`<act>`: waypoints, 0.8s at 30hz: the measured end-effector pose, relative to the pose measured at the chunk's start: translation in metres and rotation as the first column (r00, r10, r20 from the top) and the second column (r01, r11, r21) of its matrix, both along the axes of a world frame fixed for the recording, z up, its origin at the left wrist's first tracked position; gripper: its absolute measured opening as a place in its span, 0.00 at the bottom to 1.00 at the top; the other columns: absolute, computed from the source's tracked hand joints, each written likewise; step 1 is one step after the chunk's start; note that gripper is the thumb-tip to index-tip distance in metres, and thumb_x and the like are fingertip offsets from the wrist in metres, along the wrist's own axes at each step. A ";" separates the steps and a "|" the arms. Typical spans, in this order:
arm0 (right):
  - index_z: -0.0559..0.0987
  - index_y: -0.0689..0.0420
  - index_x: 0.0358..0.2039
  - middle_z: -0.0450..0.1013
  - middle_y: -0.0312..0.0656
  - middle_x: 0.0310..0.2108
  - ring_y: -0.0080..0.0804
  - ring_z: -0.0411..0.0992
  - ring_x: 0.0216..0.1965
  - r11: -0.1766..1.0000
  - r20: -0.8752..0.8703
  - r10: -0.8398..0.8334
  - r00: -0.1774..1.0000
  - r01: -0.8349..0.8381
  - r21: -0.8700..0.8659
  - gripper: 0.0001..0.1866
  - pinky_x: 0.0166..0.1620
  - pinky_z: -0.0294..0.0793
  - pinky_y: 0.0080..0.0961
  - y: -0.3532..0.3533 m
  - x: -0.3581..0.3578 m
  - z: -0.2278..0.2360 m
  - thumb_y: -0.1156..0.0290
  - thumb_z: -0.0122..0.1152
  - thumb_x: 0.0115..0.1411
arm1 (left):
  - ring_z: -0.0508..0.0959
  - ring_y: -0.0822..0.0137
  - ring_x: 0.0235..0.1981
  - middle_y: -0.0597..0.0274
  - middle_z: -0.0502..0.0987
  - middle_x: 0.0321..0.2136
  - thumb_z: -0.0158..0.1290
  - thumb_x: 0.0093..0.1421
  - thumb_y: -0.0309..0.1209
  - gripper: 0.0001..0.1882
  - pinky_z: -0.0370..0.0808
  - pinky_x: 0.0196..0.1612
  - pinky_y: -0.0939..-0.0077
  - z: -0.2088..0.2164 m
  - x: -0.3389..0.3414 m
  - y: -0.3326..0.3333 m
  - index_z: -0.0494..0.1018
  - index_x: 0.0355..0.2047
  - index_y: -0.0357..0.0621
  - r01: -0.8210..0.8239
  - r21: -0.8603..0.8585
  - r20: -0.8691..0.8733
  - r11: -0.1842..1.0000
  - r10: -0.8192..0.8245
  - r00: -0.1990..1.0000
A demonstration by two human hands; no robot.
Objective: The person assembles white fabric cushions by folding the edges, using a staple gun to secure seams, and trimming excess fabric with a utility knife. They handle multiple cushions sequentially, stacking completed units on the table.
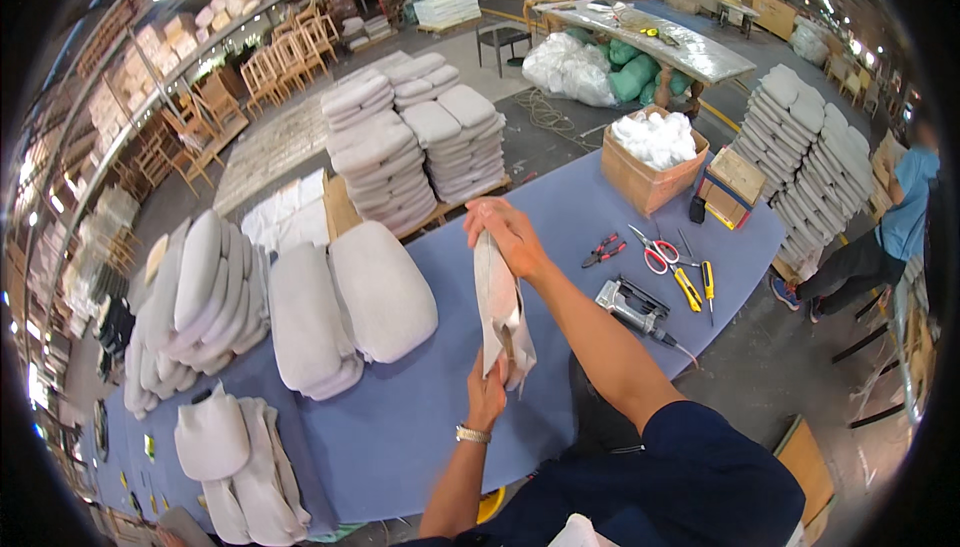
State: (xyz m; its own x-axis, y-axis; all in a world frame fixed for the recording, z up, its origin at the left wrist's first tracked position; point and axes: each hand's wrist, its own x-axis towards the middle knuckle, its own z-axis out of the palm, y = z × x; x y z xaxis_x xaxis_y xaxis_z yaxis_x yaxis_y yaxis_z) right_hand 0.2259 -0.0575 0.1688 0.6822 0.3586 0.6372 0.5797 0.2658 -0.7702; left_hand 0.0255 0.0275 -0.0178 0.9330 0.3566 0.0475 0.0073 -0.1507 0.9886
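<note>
A light grey fabric-covered seat cushion (pixel 497 292) stands on its narrow edge over the blue table, with a loose open flap of cover at its near end. My right hand (pixel 507 235) is closed over its far end. My left hand (pixel 487 394), below a metal-banded wristwatch (pixel 473 435), grips the near end by the loose fabric. Parts of the fingers on both hands are hidden by the cushion. Left of it, finished-looking grey cushions (pixel 385 292) lie on the table.
The blue table (pixel 420 447) bears red-handled pliers (pixel 604 250), scissors (pixel 656 255), a yellow cutter (pixel 688 290), a screwdriver (pixel 709 287), a staple gun (pixel 632 307) and a carton of white stuffing (pixel 645 177). Cushion stacks (pixel 205 287) stand left. A person in blue (pixel 905 207) is at right.
</note>
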 end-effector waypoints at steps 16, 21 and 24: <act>0.78 0.60 0.59 0.78 0.42 0.52 0.29 0.72 0.53 0.912 -0.460 -0.167 0.872 -0.041 -0.408 0.28 0.57 0.71 0.29 -0.063 0.030 -0.158 0.49 0.51 0.73 | 0.75 0.39 0.25 0.36 0.76 0.23 0.40 0.76 0.47 0.30 0.68 0.31 0.50 0.003 0.016 -0.042 0.73 0.29 0.30 0.001 0.271 -0.204 0.962 0.057 0.977; 0.67 0.59 0.69 0.70 0.52 0.63 0.41 0.68 0.65 0.877 -0.545 -0.110 0.831 -0.177 -0.447 0.35 0.65 0.66 0.33 -0.073 -0.015 -0.181 0.63 0.65 0.63 | 0.77 0.29 0.38 0.33 0.78 0.30 0.41 0.74 0.48 0.28 0.71 0.40 0.44 -0.005 0.034 -0.028 0.74 0.33 0.33 -0.047 0.269 -0.280 0.962 0.125 0.952; 0.65 0.59 0.69 0.69 0.56 0.64 0.49 0.68 0.66 0.831 -0.256 -0.190 0.948 0.016 -0.557 0.39 0.67 0.66 0.37 -0.074 -0.005 -0.181 0.69 0.65 0.57 | 0.77 0.30 0.38 0.34 0.79 0.31 0.40 0.74 0.47 0.26 0.71 0.41 0.43 0.009 0.034 -0.038 0.75 0.34 0.35 0.011 0.234 -0.267 0.972 0.053 0.962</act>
